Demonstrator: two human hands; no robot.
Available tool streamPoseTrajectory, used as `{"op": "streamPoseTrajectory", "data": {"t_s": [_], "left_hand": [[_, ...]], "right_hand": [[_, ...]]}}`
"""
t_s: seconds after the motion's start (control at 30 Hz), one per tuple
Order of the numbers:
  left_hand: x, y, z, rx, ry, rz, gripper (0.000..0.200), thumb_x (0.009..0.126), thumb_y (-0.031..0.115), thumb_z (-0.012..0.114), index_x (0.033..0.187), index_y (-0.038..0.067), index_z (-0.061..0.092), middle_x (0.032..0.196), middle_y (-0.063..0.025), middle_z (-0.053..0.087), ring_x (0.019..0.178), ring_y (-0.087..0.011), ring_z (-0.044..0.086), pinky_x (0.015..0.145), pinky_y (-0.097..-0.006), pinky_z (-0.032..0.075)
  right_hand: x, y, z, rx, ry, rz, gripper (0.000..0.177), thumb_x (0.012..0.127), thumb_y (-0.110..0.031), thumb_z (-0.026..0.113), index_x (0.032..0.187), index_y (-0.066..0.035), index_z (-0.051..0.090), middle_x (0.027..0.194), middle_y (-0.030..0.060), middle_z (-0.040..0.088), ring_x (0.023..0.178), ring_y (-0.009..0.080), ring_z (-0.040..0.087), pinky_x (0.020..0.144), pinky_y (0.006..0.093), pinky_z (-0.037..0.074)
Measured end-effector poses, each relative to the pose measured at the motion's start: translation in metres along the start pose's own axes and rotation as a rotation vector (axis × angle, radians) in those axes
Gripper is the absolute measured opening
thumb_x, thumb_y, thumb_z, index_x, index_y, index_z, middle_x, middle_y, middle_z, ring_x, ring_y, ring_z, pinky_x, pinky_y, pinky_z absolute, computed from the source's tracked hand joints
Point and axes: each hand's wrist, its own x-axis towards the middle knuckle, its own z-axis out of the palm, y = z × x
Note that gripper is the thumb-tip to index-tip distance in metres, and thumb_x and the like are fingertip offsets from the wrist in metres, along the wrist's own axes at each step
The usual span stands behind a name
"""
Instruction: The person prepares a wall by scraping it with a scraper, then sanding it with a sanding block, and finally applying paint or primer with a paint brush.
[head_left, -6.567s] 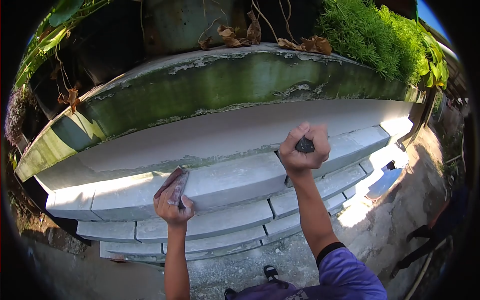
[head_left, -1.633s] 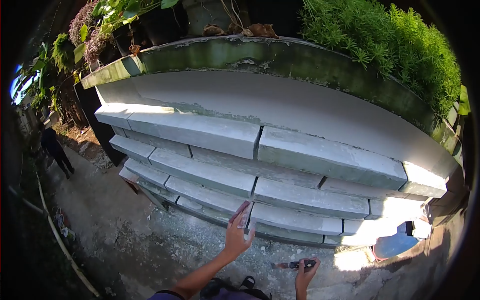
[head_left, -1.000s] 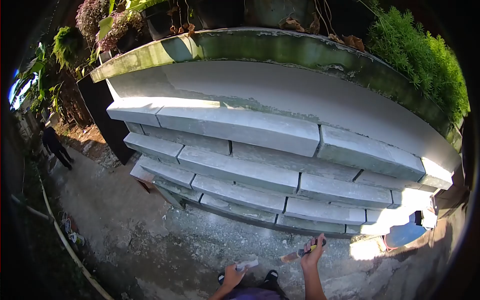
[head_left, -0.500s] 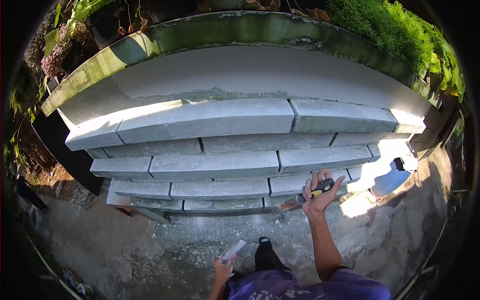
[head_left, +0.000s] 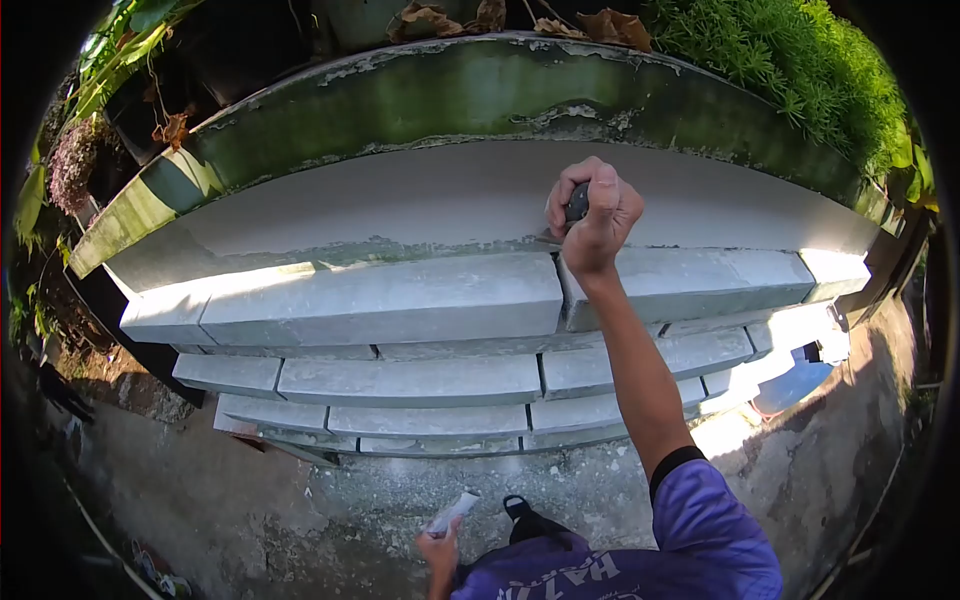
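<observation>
My right hand (head_left: 598, 215) is raised to the wall, with its fingers wrapped round the dark handle of a scraper (head_left: 577, 203). Most of the blade is hidden; its end seems to lie at the foot of the pale wall (head_left: 420, 190), just above the top row of grey blocks (head_left: 400, 295). A patchy greenish strip (head_left: 390, 248) runs along that wall base, left of the hand. Low in the view, my left hand (head_left: 437, 548) grips a flat white strip (head_left: 455, 512) whose kind I cannot make out.
Stepped rows of grey blocks (head_left: 410, 380) descend towards me. Above the wall runs a mossy ledge (head_left: 420, 95) with leafy plants (head_left: 790, 90) behind it. A blue basin (head_left: 795, 385) stands in sunlight at the right, on the concrete floor (head_left: 330, 520).
My right hand has risen with the scraper from the lower blocks to the wall base. The view has shifted nearer the wall; my left hand still holds the white strip low down.
</observation>
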Motion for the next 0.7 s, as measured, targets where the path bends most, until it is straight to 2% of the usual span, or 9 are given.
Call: {"op": "streamPoseTrajectory", "data": {"t_s": [0.07,0.17,0.2,0.3,0.37,0.43,0.57,0.63,0.7], "left_hand": [[0.011,0.001,0.014,0.093,0.016,-0.030,0.024,0.084,0.006,0.075,0.102,-0.006,0.064,0.089,-0.0047,0.068,0.079,-0.0102,0.063,0.068,-0.0256,0.050],[0.029,0.008,0.037,-0.035,0.017,0.079,0.020,0.089,0.007,0.069,0.104,-0.006,0.064,0.089,-0.0037,0.068,0.082,-0.0095,0.063,0.069,-0.0246,0.048],[0.037,0.012,0.045,-0.053,0.008,0.078,0.022,0.089,0.006,0.069,0.106,-0.006,0.062,0.092,-0.0053,0.067,0.085,-0.0109,0.063,0.072,-0.0252,0.049],[0.055,0.017,0.066,-0.115,-0.022,0.106,0.029,0.087,0.003,0.070,0.111,-0.008,0.058,0.104,-0.0105,0.065,0.096,-0.0160,0.063,0.083,-0.0277,0.049],[0.065,0.015,0.075,-0.168,-0.051,0.182,0.038,0.084,0.001,0.073,0.115,-0.010,0.054,0.113,-0.0146,0.062,0.107,-0.0207,0.061,0.091,-0.0304,0.048],[0.068,0.031,0.080,-0.079,-0.077,0.320,0.046,0.080,0.001,0.073,0.120,-0.011,0.055,0.119,-0.0174,0.062,0.111,-0.0235,0.060,0.097,-0.0334,0.045],[0.082,0.105,0.083,0.028,-0.114,0.664,0.059,0.075,-0.003,0.067,0.131,-0.011,0.050,0.131,-0.0229,0.057,0.125,-0.0308,0.054,0.106,-0.0383,0.038],[0.101,0.143,0.075,0.173,-0.108,0.868,0.063,0.074,-0.004,0.063,0.134,-0.011,0.047,0.135,-0.0252,0.053,0.131,-0.0348,0.048,0.109,-0.0403,0.036],[0.119,0.196,0.075,0.235,-0.020,1.094,0.060,0.076,-0.001,0.060,0.134,-0.012,0.047,0.137,-0.0268,0.050,0.132,-0.0390,0.046,0.110,-0.0428,0.036]], "right_hand": [[0.010,-0.019,-0.005,0.074,0.001,-0.184,0.051,0.103,-0.034,0.041,0.063,-0.004,0.051,0.050,0.0010,0.047,0.039,0.0054,0.041,0.036,0.0222,0.028],[0.003,0.007,-0.001,-0.046,0.067,0.081,0.050,0.102,-0.032,0.042,0.062,-0.003,0.051,0.049,0.0009,0.047,0.039,0.0056,0.041,0.037,0.0220,0.027],[0.004,0.004,-0.002,-0.077,0.064,0.084,0.050,0.101,-0.032,0.042,0.062,-0.002,0.050,0.048,0.0013,0.046,0.039,0.0057,0.041,0.037,0.0223,0.027],[0.010,-0.026,-0.008,0.078,0.065,-0.078,0.051,0.101,-0.033,0.042,0.061,-0.001,0.050,0.048,0.0017,0.046,0.039,0.0065,0.041,0.037,0.0226,0.027],[0.007,-0.014,-0.010,0.020,0.053,0.033,0.052,0.099,-0.034,0.041,0.060,-0.001,0.049,0.047,0.0015,0.046,0.038,0.0070,0.040,0.036,0.0226,0.028],[0.006,0.008,-0.007,-0.054,0.051,0.191,0.053,0.098,-0.035,0.040,0.060,0.000,0.049,0.048,0.0022,0.045,0.037,0.0074,0.039,0.036,0.0226,0.028],[0.014,-0.027,-0.019,0.302,0.051,0.031,0.055,0.099,-0.036,0.041,0.060,0.002,0.047,0.049,0.0043,0.044,0.037,0.0083,0.040,0.035,0.0235,0.029],[0.009,-0.004,-0.008,0.009,0.026,0.118,0.057,0.099,-0.040,0.041,0.059,0.001,0.046,0.048,0.0030,0.041,0.037,0.0090,0.039,0.035,0.0237,0.030],[0.004,0.003,-0.007,0.011,0.043,0.212,0.056,0.099,-0.040,0.041,0.059,0.000,0.047,0.048,0.0031,0.043,0.036,0.0087,0.039,0.035,0.0236,0.030]]}}
